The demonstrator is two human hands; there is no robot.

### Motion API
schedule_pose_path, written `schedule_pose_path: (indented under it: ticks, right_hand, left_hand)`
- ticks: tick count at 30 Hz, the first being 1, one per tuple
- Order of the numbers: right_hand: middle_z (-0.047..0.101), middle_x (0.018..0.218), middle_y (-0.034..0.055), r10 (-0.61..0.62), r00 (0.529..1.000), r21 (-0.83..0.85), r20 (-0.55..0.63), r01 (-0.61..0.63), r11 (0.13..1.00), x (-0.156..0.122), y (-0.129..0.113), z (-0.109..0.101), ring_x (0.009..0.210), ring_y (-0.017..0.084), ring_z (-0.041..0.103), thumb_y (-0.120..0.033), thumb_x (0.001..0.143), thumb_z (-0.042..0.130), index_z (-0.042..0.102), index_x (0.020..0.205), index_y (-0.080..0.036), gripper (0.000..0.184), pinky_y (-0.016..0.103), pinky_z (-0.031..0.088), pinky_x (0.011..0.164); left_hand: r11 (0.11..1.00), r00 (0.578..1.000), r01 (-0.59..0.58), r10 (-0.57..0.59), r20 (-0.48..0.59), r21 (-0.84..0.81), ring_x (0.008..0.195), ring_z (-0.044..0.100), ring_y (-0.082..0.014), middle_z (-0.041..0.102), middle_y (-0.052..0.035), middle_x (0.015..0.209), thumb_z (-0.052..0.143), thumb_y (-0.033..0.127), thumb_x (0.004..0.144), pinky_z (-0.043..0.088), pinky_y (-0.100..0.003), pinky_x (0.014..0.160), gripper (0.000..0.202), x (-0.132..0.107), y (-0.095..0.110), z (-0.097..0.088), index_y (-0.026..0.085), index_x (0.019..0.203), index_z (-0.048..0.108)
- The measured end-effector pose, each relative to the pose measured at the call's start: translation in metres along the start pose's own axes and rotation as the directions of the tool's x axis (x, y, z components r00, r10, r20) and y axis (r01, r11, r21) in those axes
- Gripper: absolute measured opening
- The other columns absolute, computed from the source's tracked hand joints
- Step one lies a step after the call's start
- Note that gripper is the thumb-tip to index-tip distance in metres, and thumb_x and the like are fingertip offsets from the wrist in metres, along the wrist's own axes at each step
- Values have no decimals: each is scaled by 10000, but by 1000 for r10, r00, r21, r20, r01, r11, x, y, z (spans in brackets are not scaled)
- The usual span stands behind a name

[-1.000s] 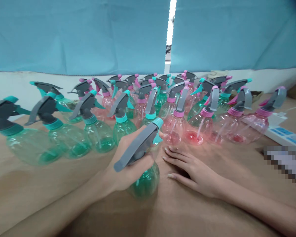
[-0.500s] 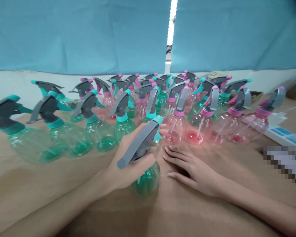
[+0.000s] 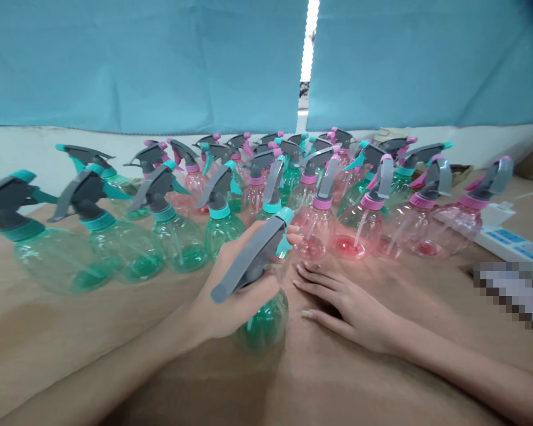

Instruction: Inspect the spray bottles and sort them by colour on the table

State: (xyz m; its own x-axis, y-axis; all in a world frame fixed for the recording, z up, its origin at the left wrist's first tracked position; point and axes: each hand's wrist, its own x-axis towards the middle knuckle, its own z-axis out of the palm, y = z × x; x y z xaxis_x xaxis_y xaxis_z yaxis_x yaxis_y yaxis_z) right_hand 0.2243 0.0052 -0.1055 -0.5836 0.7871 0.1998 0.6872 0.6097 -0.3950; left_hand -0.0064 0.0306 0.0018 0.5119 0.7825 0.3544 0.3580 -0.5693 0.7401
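My left hand (image 3: 237,278) is wrapped around the neck of a green spray bottle (image 3: 265,322), just under its grey head with a teal nozzle. The nozzle points away to the upper right, and part of the neck is hidden by my fingers. Flat on the brown tabletop (image 3: 337,378), my right hand (image 3: 344,299) lies with fingers stretched out and holds nothing. Just beyond its fingertips stands a pink spray bottle (image 3: 313,231). A green spray bottle (image 3: 224,231) is behind my left hand.
Several green bottles (image 3: 182,242) line the left and several pink ones (image 3: 457,225) the right, with more rows behind. A white power strip (image 3: 510,245) and a pixelated flat object (image 3: 513,296) lie at the right. Blue cloth (image 3: 137,65) hangs at the back.
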Motion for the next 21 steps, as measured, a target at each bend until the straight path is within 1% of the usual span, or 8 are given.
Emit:
schedule_pose_path:
  ticks: [3, 7, 12, 16, 21]
  right_hand:
    - [428, 1500, 85, -5, 1000, 10, -5, 5, 1000, 0, 0, 0, 1403, 290, 353, -476, 970, 478, 416, 1462, -233, 552, 522, 339, 1129]
    - [443, 1491, 85, -7, 1000, 16, -19, 7, 1000, 0, -1, 0, 1399, 291, 359, -472, 968, 486, 418, 1460, -243, 547, 522, 340, 1129]
    - [432, 1497, 98, 1, 1000, -8, 7, -1, 1000, 1, -1, -1, 1401, 294, 355, -488, 973, 461, 450, 1442, -203, 550, 521, 340, 1130]
    - [434, 1495, 102, 0, 1000, -15, 13, 0, 1000, 1, -1, -1, 1402, 291, 353, -491, 974, 457, 449, 1442, -195, 554, 515, 334, 1134]
    - [436, 1495, 93, -8, 1000, 7, -10, 8, 1000, 1, 0, 0, 1400, 287, 358, -481, 969, 475, 435, 1451, -222, 548, 514, 338, 1132]
  left_hand:
    - [989, 997, 74, -70, 36, -128, 504, 290, -114, 333, 69, 662, 475, 137, 705, 331, -246, 469, 260, 0, 1, -1, 248, 940, 487]
    - [980, 996, 83, -78, 36, -181, 534, 304, -114, 341, 65, 685, 482, 110, 681, 358, -253, 523, 297, -1, 2, -1, 241, 947, 497]
    - [982, 994, 103, -97, 43, -161, 515, 286, -111, 341, 70, 672, 467, 111, 679, 351, -254, 513, 322, 0, 3, -1, 240, 971, 503]
    - [985, 995, 97, -94, 31, -145, 520, 292, -109, 333, 71, 664, 464, 125, 674, 371, -250, 534, 259, 1, 3, -1, 243, 903, 476]
    - [985, 988, 150, -146, 45, -92, 465, 278, -101, 435, 68, 675, 483, 190, 682, 283, -254, 433, 207, 1, 3, -2, 249, 877, 448]
